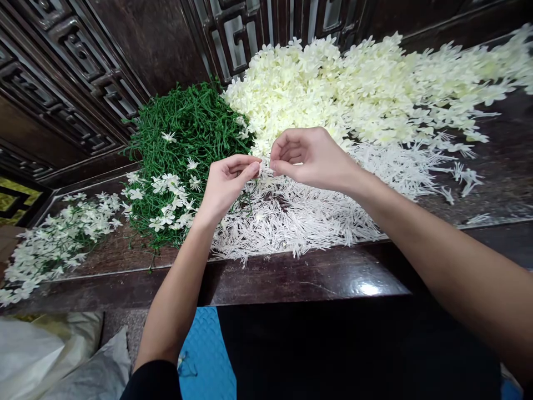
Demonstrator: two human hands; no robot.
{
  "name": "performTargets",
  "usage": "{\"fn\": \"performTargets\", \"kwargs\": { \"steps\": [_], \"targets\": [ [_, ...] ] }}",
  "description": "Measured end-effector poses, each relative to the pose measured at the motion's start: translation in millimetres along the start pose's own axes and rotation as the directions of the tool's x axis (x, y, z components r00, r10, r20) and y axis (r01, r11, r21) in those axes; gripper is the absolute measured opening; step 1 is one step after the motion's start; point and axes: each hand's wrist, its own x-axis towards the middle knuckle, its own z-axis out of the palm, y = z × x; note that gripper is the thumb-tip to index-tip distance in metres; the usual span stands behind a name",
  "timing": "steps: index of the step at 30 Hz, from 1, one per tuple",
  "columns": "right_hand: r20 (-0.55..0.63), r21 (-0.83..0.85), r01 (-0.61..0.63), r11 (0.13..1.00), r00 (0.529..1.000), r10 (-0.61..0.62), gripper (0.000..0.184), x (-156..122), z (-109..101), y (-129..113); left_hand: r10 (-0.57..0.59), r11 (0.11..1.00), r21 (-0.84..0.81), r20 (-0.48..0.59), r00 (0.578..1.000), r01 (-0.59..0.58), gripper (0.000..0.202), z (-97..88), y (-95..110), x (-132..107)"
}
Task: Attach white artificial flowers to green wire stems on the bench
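Both bare forearms reach forward. The left hand (227, 183) and right hand (310, 158) meet fingertip to fingertip, each pinched (other fingers loosely curled).

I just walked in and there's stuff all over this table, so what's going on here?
A person works with both bare hands over a dark wooden table. The left hand and right hand meet at the fingertips, pinching a small white piece between them. Below lie white spiky pieces; green stems are heaped to the left, cream petals behind, and flowered stems at the far left.
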Motion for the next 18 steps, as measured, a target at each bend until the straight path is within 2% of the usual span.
{"fn": "performTargets", "kwargs": {
  "steps": [3,8,18],
  "targets": [
    [-0.037,0.002,0.008,1.0,0.999,-0.007,0.011,0.0,1.2,-0.1,-0.004,1.0,-0.011,0.029,1.0,0.004,0.019,-0.8,-0.7,0.6],
    [-0.102,-0.007,0.051,0.999,0.993,-0.051,0.011,-0.2,1.9,-0.6,-0.015,0.999,-0.035,0.019,1.0,0.015,0.018,-0.6,0.5,0.3],
    [-0.141,-0.049,0.128,0.991,0.981,-0.134,0.01,-0.4,6.8,4.1,0.011,1.0,-0.01,-0.008,1.0,-0.011,0.022,0.2,5.4,-0.5]
  ]
}}
